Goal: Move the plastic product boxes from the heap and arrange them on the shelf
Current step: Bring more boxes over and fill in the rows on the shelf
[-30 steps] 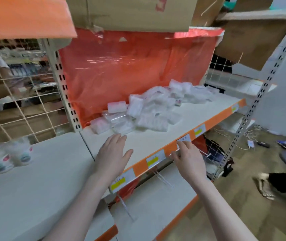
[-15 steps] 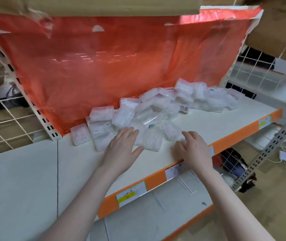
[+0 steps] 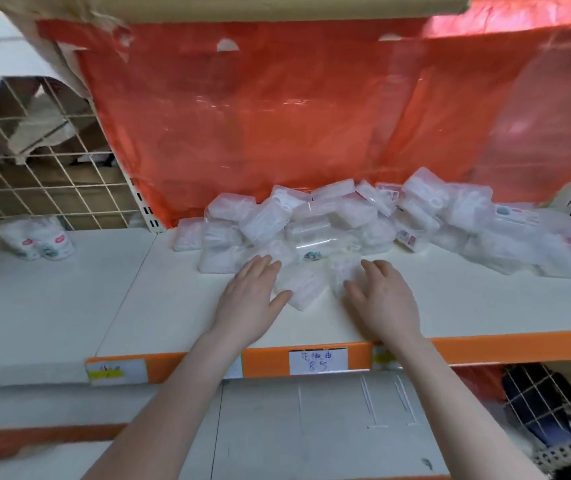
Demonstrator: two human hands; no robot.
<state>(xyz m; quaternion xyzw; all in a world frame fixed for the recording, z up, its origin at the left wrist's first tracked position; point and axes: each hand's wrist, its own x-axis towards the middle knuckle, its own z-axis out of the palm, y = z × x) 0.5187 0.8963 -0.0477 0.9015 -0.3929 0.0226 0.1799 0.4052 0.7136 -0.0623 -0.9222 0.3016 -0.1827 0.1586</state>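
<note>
Heaped against a red plastic sheet at the back of a white shelf: a pile of clear plastic product boxes, front boxes spilling toward the orange edge strip. Reaching in from below, left hand and right hand, fingers straight and relaxed, grasping nothing, flanking one box at the heap's near edge, fingertips touching the front boxes. Off to the left, small white packets before a wire grid.

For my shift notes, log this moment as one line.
stage: reaching | left hand: open, at front box of heap | right hand: open, beside same box | shelf: nothing arranged yet
</note>
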